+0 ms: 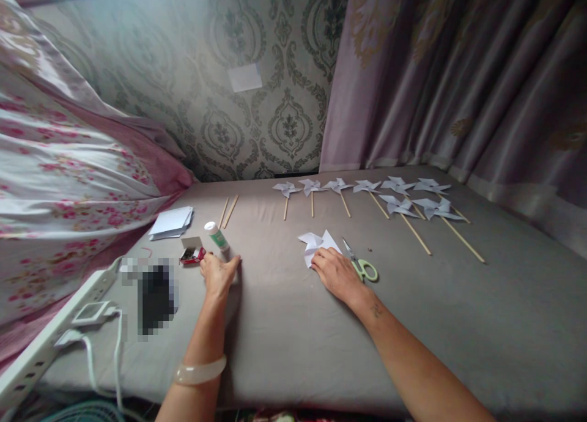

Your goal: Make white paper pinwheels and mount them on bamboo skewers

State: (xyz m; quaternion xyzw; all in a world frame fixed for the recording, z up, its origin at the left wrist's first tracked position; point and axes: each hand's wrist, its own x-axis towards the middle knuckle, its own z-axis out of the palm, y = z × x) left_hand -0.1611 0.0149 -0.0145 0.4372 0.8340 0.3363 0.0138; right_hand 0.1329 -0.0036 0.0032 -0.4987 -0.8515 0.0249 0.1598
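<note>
Eight white pinwheels lie mounted on eight wooden sticks, and two loose sticks bring the sticks to ten. One part-folded paper is at one right hand; there is one left hand. Single items number seven: one pair of scissors, one white-capped tube, one small red box, one paper stack, one separate white sheet, one power strip, one bracelet.
</note>
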